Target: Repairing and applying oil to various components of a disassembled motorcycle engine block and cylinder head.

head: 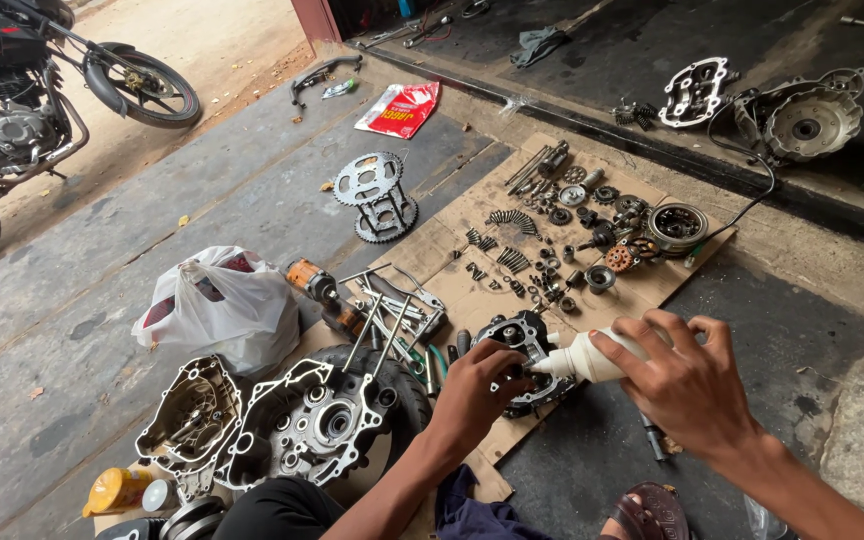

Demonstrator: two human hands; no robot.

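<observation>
Head view, from left to right: a white plastic bag (220, 305) lies on the floor near an engine case (312, 425). On the cardboard (472, 290), the left hand (474, 392) holds the cylinder head (522, 345), fingers clamped on it. The right hand (687, 385) grips a white squeeze bottle (582, 358), nozzle touching the head.

Crankcase halves (282, 420) left of the cylinder head (517, 350) (on cardboard (472, 290)).

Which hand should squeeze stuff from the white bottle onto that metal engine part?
Probably the right hand. It already grips the white squeeze bottle, whose nozzle points at the dark engine part on the cardboard. The left hand rests on that part, steadying it.
</observation>
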